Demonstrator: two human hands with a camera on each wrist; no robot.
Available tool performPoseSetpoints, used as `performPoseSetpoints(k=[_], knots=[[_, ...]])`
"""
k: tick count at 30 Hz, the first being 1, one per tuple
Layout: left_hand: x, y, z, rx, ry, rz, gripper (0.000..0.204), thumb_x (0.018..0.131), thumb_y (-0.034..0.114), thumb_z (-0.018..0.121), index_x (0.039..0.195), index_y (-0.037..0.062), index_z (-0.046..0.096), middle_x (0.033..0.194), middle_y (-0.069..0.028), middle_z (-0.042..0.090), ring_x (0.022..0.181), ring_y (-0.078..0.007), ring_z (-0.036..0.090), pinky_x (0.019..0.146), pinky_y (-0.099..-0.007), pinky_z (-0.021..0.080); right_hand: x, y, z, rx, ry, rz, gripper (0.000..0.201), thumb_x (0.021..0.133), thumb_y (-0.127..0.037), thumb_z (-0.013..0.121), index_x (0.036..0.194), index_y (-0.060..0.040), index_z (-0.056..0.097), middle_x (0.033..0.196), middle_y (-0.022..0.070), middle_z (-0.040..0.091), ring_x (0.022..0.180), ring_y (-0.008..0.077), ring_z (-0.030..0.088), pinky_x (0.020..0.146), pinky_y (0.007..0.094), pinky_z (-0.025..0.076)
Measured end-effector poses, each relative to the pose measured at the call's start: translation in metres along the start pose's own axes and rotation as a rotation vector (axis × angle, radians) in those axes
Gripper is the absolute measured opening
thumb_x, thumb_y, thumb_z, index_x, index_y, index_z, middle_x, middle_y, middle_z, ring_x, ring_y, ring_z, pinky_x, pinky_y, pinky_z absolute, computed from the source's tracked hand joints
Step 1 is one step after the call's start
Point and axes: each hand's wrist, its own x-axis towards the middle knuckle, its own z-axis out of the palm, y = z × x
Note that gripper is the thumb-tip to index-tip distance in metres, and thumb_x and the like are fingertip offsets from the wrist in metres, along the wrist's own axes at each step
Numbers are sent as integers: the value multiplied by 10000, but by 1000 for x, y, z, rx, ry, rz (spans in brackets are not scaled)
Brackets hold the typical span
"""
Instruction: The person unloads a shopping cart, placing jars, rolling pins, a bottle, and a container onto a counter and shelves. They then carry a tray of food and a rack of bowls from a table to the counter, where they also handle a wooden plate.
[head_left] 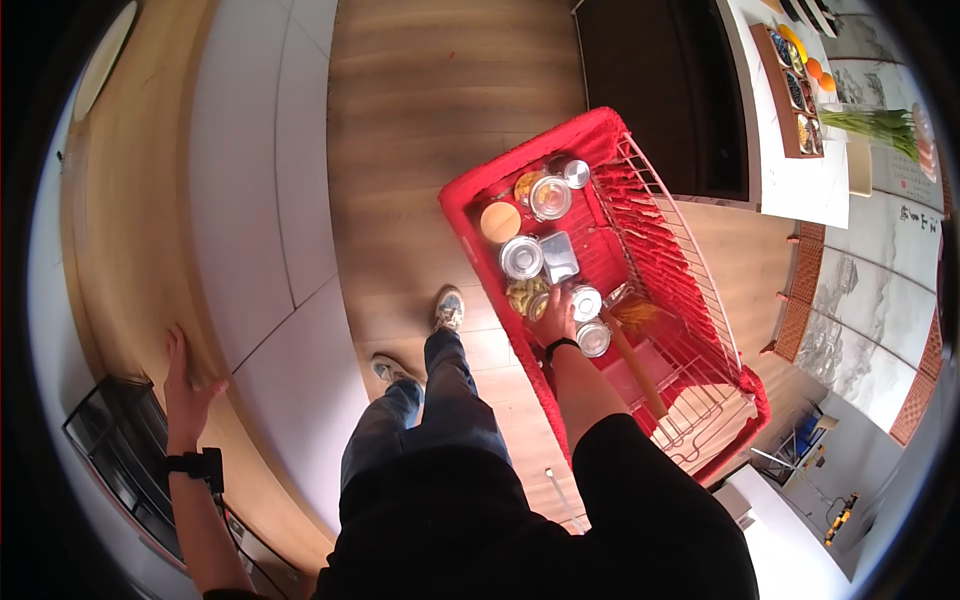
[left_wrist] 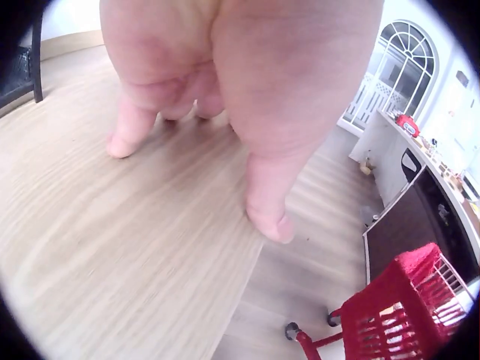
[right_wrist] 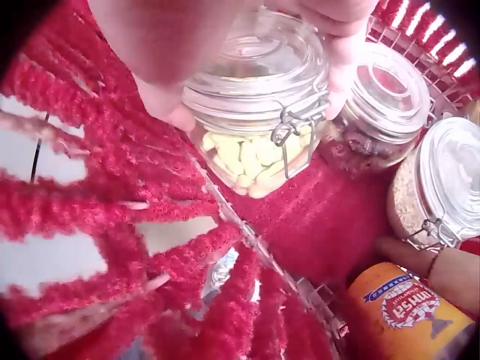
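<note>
- Right hand (head_left: 555,318): gripping a clip-top jar (right_wrist: 255,161) around its lid end, with fingers and thumb spanning the width of the lid.
- Clip-top jar: sitting inside the red cart (head_left: 528,148), close beside the fuzzy wall; showing pale yellow-green pieces through the glass, with its wire clasp facing the wrist camera.
- Left hand (head_left: 185,395): resting its fingertips on the wooden tabletop (left_wrist: 142,247), spreading fingers and thumb wide; the hand is holding nothing.
- Orange container (right_wrist: 379,296): lying near the gripped jar, displaying a red-and-white emblem (right_wrist: 410,305) beneath a blue ribbon (right_wrist: 388,288). Its bold white lettering is appearing at an angle; the brand cannot be read with certainty.
- Adjacent jars: a jar of dark red contents (right_wrist: 367,146) is standing just beside the gripped jar; a jar of pale grains (right_wrist: 407,191) is standing beyond it.
- Wall panels (head_left: 850,290): carrying ink landscapes and large Chinese characters (head_left: 918,222), turned sideways in the head view; smaller script is remaining too fine to read.
- Red item (left_wrist: 407,125): resting on the far counter, bearing a pale label too small to read.
</note>
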Motion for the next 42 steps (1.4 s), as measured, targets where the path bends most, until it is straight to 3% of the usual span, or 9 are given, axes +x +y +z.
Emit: performPoseSetpoints(k=[7, 13, 19, 23, 24, 27, 29, 33, 42], knots=[[-2, -20, 3, -61, 11, 59, 1168, 698, 28, 866, 1633, 125, 172, 1666, -270, 136, 1564, -377, 97, 1250, -432, 231, -48, 15, -58, 6, 59, -115, 1005, 650, -371, 910, 1480, -119, 403, 1293, 272, 492, 1249, 488, 473, 1053, 555, 443], [9, -51, 13, 105, 39, 148, 1234, 638, 235, 941, 1619, 75, 210, 1653, -314, 139, 1544, -476, 92, 1252, -500, 202, -119, 8, -149, -90, 324, -274, 954, 639, -389, 917, 1390, -20, 461, 1270, 253, 508, 1200, 465, 506, 1029, 531, 451], [-4, -22, 14, 226, 144, 145, 1079, 668, 321, 933, 1509, -43, 365, 1562, -326, 341, 1451, -491, 328, 1214, -502, 299, -232, -64, -276, -160, 437, -399, 917, 626, -299, 896, 1377, -3, 461, 1221, 236, 519, 1161, 455, 525, 1003, 530, 469], [-64, 88, -45, -26, 21, 452, 872, 814, 356, 825, 1479, -33, 417, 1495, -279, 463, 1409, -403, 429, 1174, -461, 358, -304, -133, -324, -169, 530, -631, 873, 614, -255, 885, 1348, -9, 480, 1189, 233, 537, 1110, 449, 558, 948, 530, 497], [-67, 94, -28, -111, 161, 698, 873, 829, 346, 816, 1493, -35, 397, 1481, -278, 474, 1385, -419, 448, 1154, -466, 380, -323, -155, -333, -170, 514, -676, 878, 608, -251, 888, 1351, -14, 484, 1188, 230, 542, 1096, 450, 566, 941, 527, 502], [-134, 149, -60, -284, 55, 916, 1066, 783, 349, 856, 1577, -11, 242, 1526, -263, 419, 1381, -421, 450, 1156, -459, 385, -375, -220, -345, -160, 511, -860, 900, 583, -252, 905, 1356, -26, 505, 1153, 214, 573, 1070, 416, 599, 911, 489, 524], [-151, 161, -63, -314, 171, 1070, 1215, 700, 373, 910, 1599, 5, 180, 1585, -253, 327, 1453, -407, 363, 1185, -484, 347, -406, -259, -350, -186, 490, -1040, 939, 568, -266, 916, 1377, -26, 505, 1119, 203, 598, 1061, 389, 625, 883, 464, 540], [-179, 143, -75, -446, 359, 1055, 1270, 658, 382, 945, 1593, 3, 173, 1596, -238, 305, 1456, -412, 350, 1183, -495, 349, -469, -332, -360, -135, 241, -1212, 986, 559, -286, 916, 1410, -33, 486, 1110, 203, 607, 1059, 405, 633, 910, 471, 532], [-264, 52, -142, -514, 706, 719, 1235, 615, 373, 963, 1558, 20, 248, 1521, -222, 375, 1392, -409, 410, 1144, -470, 393, -560, -430, -341, -241, 148, -1674, 1032, 571, -285, 903, 1469, -56, 448, 1197, 215, 612, 1148, 434, 590, 980, 482, 497]])
